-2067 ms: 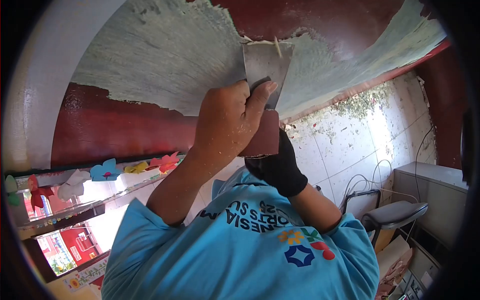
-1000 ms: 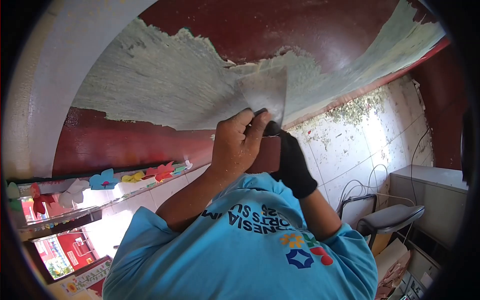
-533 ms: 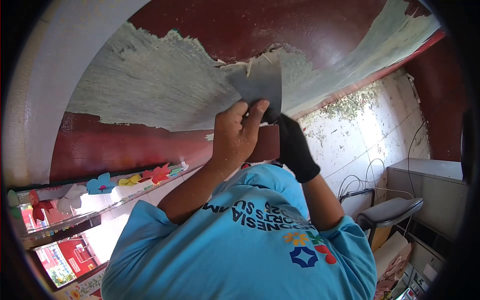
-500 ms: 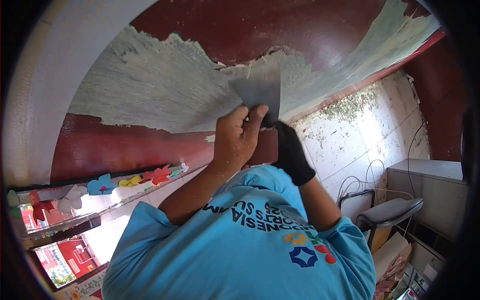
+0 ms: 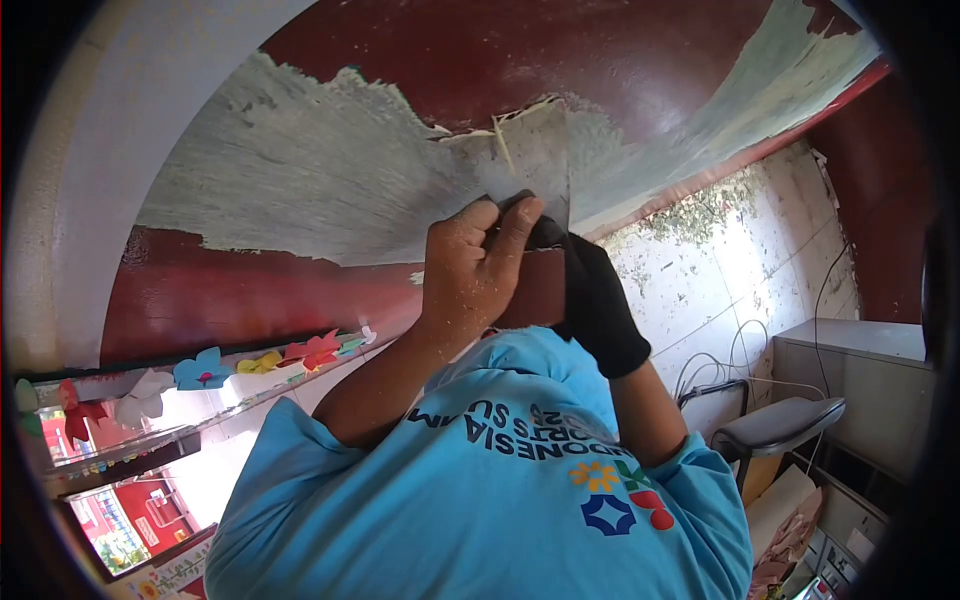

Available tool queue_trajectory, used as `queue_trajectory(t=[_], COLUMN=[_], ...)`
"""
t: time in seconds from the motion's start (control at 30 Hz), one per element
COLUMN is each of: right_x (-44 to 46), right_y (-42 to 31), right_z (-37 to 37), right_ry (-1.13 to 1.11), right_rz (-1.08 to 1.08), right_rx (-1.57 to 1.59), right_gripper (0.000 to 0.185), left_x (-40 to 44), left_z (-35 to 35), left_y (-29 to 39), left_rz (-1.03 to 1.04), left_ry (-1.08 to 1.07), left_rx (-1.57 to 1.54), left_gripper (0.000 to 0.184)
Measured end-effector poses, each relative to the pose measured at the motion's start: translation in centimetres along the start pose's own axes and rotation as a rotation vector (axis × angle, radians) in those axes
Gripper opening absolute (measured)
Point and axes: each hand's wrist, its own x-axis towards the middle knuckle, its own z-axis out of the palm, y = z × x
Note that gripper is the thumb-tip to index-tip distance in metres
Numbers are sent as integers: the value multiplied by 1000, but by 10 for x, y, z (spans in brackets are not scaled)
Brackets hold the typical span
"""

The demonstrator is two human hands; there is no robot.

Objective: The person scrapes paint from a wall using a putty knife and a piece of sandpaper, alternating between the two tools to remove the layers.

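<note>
A wide metal scraper (image 5: 540, 150) lies with its blade against the wall, its front edge at the border between red paint (image 5: 480, 50) and a bare grey-green patch (image 5: 300, 160). My bare left hand (image 5: 475, 260) is closed on the scraper near the base of its blade, thumb on top. In a black glove, my right hand (image 5: 600, 300) is closed round the handle end, its fingers largely hidden. Between the hands is a flat reddish-brown piece (image 5: 532, 290); what holds it is unclear. Thin paint shavings stand on the blade.
Paint flakes (image 5: 700, 210) litter the white tiled floor (image 5: 690, 290) at right. Beyond are cables, a chair with a dark armrest (image 5: 780, 425) and a grey cabinet (image 5: 850, 350). Coloured paper flowers (image 5: 205, 370) line a ledge at lower left.
Both hands and the scraper sit lower in the view than about two seconds ago. Over the last half second they have shifted slightly, and a curled shaving now stands out on the blade.
</note>
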Motion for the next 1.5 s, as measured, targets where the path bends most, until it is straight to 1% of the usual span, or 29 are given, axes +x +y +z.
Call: queue_trajectory(t=[0.07,0.1,0.13,0.17,0.23,0.33,0.4,0.43,0.47,0.53,0.57,0.63,0.7,0.77,0.87,0.9,0.93,1.0,1.07,1.1,1.13,1.2,1.23,1.27,1.33,1.37,1.4,1.47,1.5], right_x=[2,-4,-7,-15,-15,-1,4,5,2,-4,-4,-2,-1,-5,0,2,2,4,-8,-12,-4,4,8,3,-3,-6,-4,4,9], right_y=[7,21,14,16,15,-1,2,0,9,21,16,1,4,16,7,-11,-4,3,26,32,27,2,-2,9,36,36,37,27,18], right_z=[6,13,13,16,17,12,15,14,18,24,17,7,5,9,2,-8,-11,-12,0,7,1,-12,-16,-10,4,-1,-8,-24,-38], right_ry=[69,41,-13,-5,-1,94,108,96,89,156,84,149,162,30,91,77,-28,-26,-8,87,93,47,-40,-41,147,40,36,135,15], right_rz=[100,262,582,599,627,556,336,456,449,-33,161,35,-8,367,207,652,300,396,215,88,75,227,565,564,231,253,240,104,234], right_rx=[133,488,526,510,497,706,493,576,575,-96,152,101,16,252,194,733,243,245,-21,-90,-96,249,258,253,118,18,10,82,-32], right_gripper=[18,16,18,18,19,20,19,19,19,19,19,20,20,20,28,24,21,21,19,19,19,20,24,24,23,20,20,15,12], left_x=[-2,-7,-11,-14,-10,-1,3,0,-4,-1,5,11,6,1,4,2,5,5,-2,-3,6,13,12,10,7,7,9,22,23], left_z=[6,10,13,10,9,0,-2,-1,4,10,11,5,9,15,14,12,12,17,26,26,22,11,14,18,27,31,32,28,34], left_y=[-6,-11,-16,-20,-14,-1,-2,-6,-13,-14,-10,8,-3,-13,-6,-5,-5,-9,-23,-24,-15,6,3,-2,-12,-11,-10,10,6], left_rz=[-26,-69,-114,-137,-97,-30,-12,-15,-45,-66,19,109,34,-20,35,20,-16,-31,-63,0,13,57,-37,-35,-12,-36,-29,101,5], left_ry=[-10,1,16,-23,1,33,24,28,-1,-13,7,15,-9,-19,8,2,-17,-40,-39,-36,-29,-15,-45,-42,-28,-60,-48,-26,-73], left_rx=[-87,-133,-180,-54,-89,-82,-131,-126,-77,-36,-30,15,-33,-86,-126,-120,-132,-153,-156,-102,-105,5,-156,-160,-128,-161,-166,-45,-214], left_gripper=[41,39,38,37,37,39,40,40,41,41,41,41,42,44,45,45,45,46,45,44,44,42,42,42,41,41,41,42,43])
